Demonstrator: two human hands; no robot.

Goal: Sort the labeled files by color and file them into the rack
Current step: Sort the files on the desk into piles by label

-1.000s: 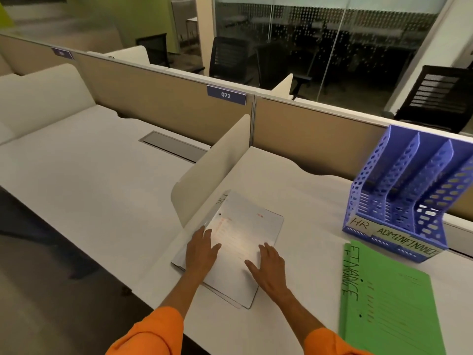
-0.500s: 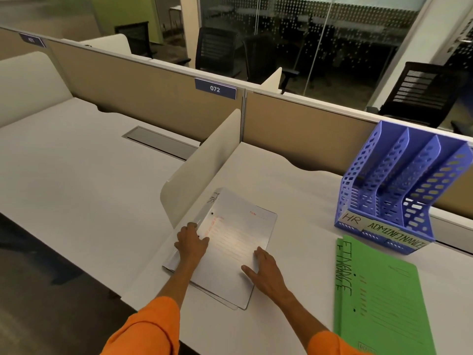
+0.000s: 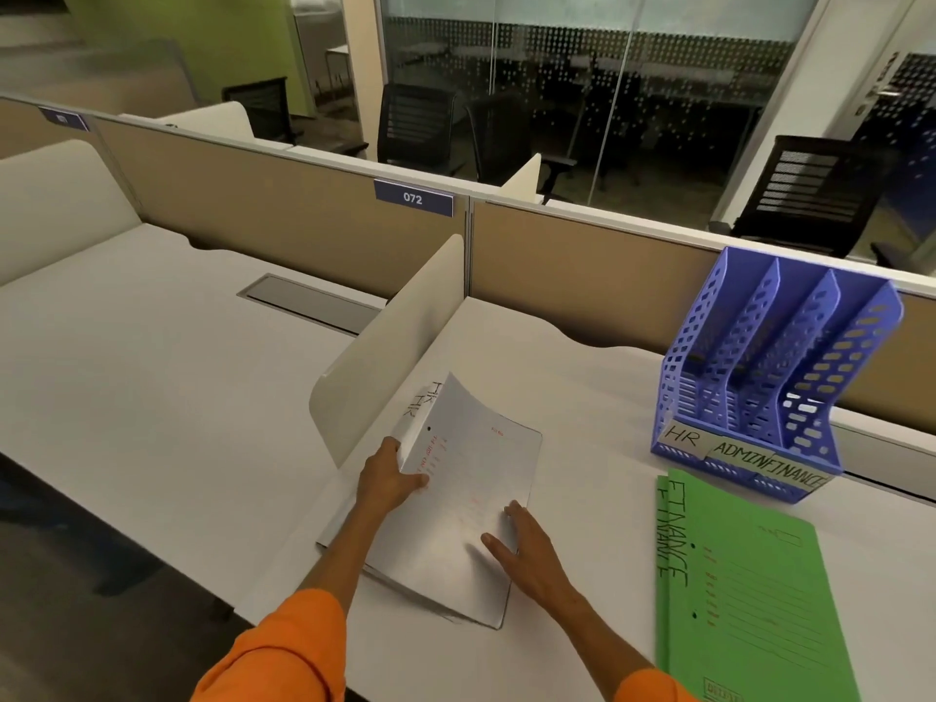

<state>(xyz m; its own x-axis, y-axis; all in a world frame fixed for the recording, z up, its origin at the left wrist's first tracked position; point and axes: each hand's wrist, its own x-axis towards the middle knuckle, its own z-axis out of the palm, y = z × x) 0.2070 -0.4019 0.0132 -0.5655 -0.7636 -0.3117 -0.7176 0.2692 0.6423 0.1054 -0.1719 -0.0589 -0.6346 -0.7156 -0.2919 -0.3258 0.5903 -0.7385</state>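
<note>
White desk point(image 3: 582, 377) carries everything. Green files point(image 3: 749, 590) marked FINANCE lie flat at right, just in front of the blue rack point(image 3: 770, 367), w/ slots labelled HR, ADMIN, FINANCE. White files point(image 3: 471, 478) marked HR sit centre-left. Left hand point(image 3: 387, 478) fingers curl round top file's tilted-up left edge; right hand point(image 3: 527, 549) fingers straight, spread flat on it.

White desk point(image 3: 582, 377), wavy back edge. Ref: left hand point(image 3: 390, 481) pinching the top white file's point(image 3: 471, 478) raised left edge. Lower white file point(image 3: 424, 397), marked HR, flat on desk directly under the grip. Cream divider point(image 3: 395, 342) upright just left of grip. Green files point(image 3: 749, 590), approx. 2 stacked, marked FINANCE, flat, well right of grip. Blue rack point(image 3: 759, 377) upright, right of grip & farther back, just behind the green files.
</note>
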